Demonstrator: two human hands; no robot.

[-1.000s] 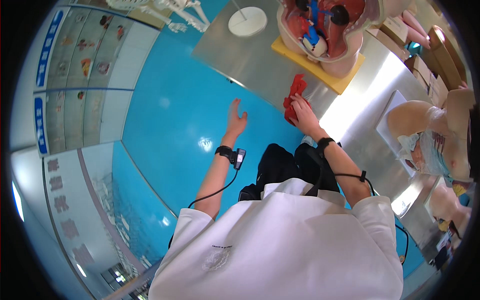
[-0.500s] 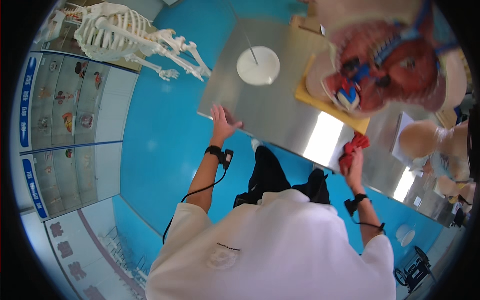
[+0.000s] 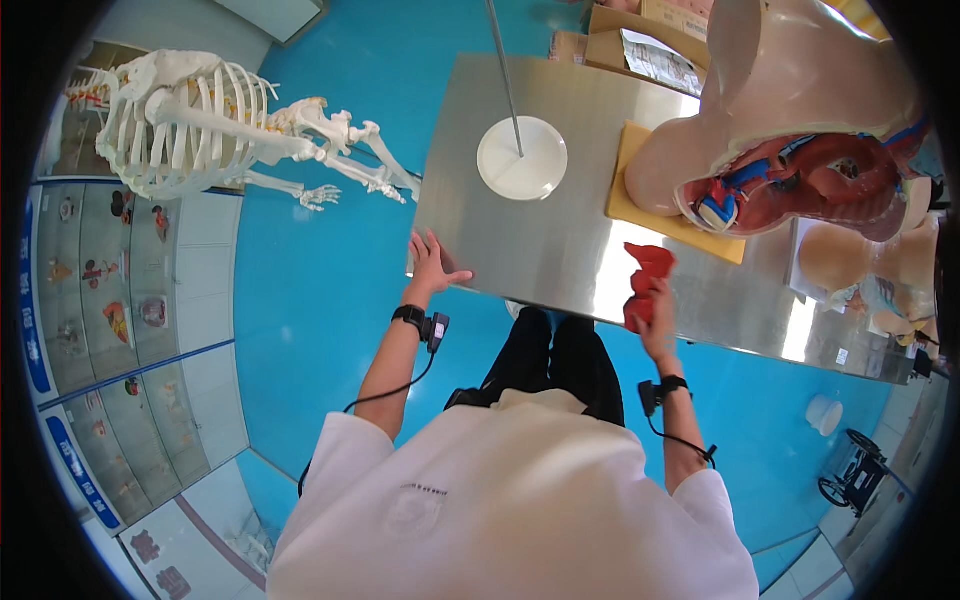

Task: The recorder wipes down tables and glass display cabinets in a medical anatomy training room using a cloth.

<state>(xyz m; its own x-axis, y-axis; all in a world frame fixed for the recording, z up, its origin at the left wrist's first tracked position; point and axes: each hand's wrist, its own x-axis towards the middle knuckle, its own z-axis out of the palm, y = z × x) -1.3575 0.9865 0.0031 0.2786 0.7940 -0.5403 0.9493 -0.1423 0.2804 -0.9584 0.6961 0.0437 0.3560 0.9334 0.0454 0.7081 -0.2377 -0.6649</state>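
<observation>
My left hand (image 3: 436,268) has its fingers spread at the front left edge of the steel table (image 3: 460,240). My right hand (image 3: 655,318) grips a red, lobed model piece (image 3: 648,265) over the table's front part. Beyond it lies an anatomical torso model (image 3: 750,110) on a yellow board (image 3: 640,220), its cavity open with red and blue organs inside. A round white base (image 3: 505,160) with a thin upright metal rod stands on the table, left of the board.
A white skeleton (image 3: 190,130) is at the upper left, beside display cabinets (image 3: 120,290) with small models. Cardboard boxes (image 3: 610,50) are at the back, another flesh-coloured model (image 3: 835,255) at the right. A white bucket (image 3: 823,415) and a wheelchair (image 3: 850,470) are on the blue floor.
My view has swung to face the table squarely. My left hand has reached the table edge. My right hand has moved to the table's front part, carrying the red piece.
</observation>
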